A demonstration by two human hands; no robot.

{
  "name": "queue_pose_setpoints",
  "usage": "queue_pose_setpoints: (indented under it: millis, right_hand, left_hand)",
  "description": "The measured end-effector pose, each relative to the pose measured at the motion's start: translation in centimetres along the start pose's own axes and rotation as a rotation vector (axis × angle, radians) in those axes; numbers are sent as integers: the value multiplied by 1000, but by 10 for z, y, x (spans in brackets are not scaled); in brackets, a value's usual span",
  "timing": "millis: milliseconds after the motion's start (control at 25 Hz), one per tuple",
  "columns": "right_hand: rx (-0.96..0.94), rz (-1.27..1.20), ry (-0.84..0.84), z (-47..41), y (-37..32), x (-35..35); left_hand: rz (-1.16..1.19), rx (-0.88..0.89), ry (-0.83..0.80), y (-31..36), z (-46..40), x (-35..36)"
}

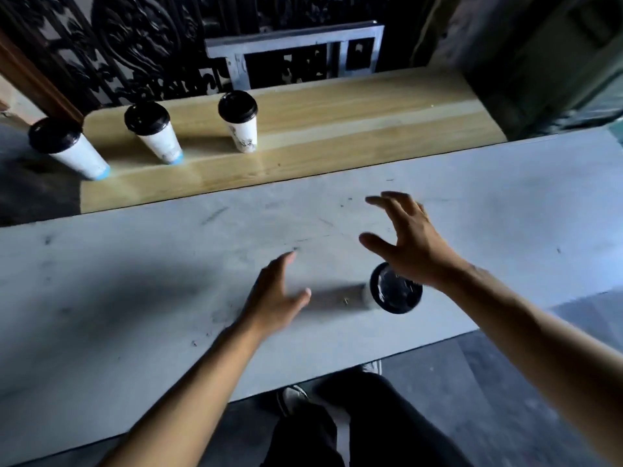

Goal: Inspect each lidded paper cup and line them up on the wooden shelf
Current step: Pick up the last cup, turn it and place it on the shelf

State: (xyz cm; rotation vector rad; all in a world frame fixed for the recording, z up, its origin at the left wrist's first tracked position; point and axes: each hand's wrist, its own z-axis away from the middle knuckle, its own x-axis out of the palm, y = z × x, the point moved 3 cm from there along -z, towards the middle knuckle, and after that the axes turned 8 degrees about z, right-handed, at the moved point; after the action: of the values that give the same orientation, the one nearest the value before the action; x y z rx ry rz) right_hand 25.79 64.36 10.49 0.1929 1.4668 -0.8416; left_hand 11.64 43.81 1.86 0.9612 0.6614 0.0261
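Observation:
Three white paper cups with black lids stand in a row on the wooden shelf (337, 106): one at the left end (72, 150), one beside it (155, 134), one further right (240, 121). A fourth lidded cup (394, 288) stands on the grey table (135, 264) near its front edge; its body is blurred. My right hand (408, 237) hovers just above and behind this cup, fingers spread, holding nothing. My left hand (278, 294) is to the cup's left, open and apart from it.
Behind the shelf are a dark carved screen (135, 45) and a grey metal frame (296, 52). The table's front edge runs above my legs and shoes (296, 399). The shelf's right part is bare wood.

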Motion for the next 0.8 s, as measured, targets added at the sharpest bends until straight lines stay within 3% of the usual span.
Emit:
queue_pose_setpoints:
  millis: [120, 440, 640, 800]
  right_hand:
    - [14, -16, -24, 45, 22, 10]
    - [-41, -25, -98, 67, 67, 34]
    - [-85, -189, -175, 44, 97, 9]
    - [-106, -457, -207, 20, 105, -33]
  left_hand:
    - [54, -43, -102, 2, 18, 51]
    - [75, -2, 47, 71, -11, 145]
    - [106, -111, 124, 113, 1, 143]
    - [115, 5, 285, 157, 21, 117]
